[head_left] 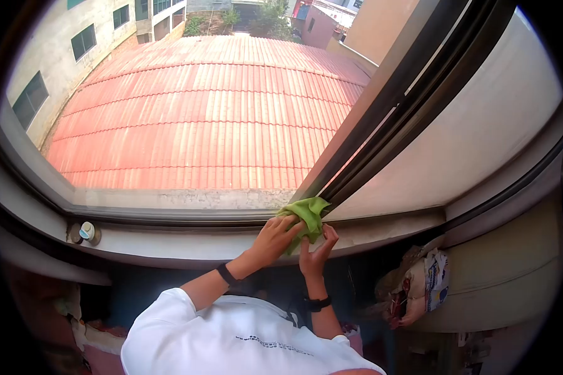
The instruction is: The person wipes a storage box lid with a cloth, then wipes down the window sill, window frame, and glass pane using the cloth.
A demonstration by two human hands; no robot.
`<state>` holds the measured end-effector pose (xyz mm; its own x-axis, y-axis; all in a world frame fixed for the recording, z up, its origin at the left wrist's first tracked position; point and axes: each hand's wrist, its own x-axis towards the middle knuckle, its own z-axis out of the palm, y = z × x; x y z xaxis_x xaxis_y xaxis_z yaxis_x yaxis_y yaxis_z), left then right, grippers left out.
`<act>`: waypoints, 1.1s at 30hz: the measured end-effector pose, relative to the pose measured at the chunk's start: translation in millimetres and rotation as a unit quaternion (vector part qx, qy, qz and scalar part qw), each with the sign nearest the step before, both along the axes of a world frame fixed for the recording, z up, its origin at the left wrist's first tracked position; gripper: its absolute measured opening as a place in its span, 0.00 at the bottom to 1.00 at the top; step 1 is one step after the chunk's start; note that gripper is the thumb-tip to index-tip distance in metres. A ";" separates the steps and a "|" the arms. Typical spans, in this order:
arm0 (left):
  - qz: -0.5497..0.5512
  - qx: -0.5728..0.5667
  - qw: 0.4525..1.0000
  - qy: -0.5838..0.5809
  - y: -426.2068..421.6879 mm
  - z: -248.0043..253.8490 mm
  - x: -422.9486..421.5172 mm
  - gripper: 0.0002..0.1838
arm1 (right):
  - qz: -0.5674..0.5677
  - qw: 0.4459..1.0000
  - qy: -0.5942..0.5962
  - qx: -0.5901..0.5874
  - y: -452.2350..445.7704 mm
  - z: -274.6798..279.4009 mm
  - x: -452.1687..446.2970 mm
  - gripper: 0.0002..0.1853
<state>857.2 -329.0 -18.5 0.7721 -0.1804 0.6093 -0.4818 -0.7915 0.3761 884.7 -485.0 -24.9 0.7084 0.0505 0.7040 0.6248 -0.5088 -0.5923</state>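
A bunched green cloth lies against the foot of the dark window frame upright, where it meets the sill. My left hand grips the cloth from its left side, fingers bent over it. Just below and to the right, my right hand has its thumb and fingers raised around the cloth's lower right edge. Folds of cloth hide some of the fingertips. Both wrists wear dark bands.
The window sill runs across in front of me, with a small white-capped jar at its left end. Plastic packages sit at the lower right beside a pale padded surface. Outside the glass is a red corrugated roof.
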 end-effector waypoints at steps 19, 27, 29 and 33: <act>0.187 -0.128 0.960 -0.162 80.6 27.7 -44.1 0.18 | 0.206 0.966 0.032 -0.153 34.8 9.3 -10.9 0.29; 0.625 -0.042 0.711 -0.318 297.8 34.1 -122.5 0.35 | 0.111 0.994 0.000 0.016 34.2 8.2 6.9 0.22; 0.469 -0.159 0.770 -0.403 317.9 57.7 -117.3 0.42 | 0.066 0.996 0.006 0.059 15.8 6.0 19.0 0.19; 0.393 -0.292 0.763 -0.423 349.3 65.4 -105.6 0.42 | -0.074 0.993 -0.032 0.091 -23.1 15.5 38.4 0.17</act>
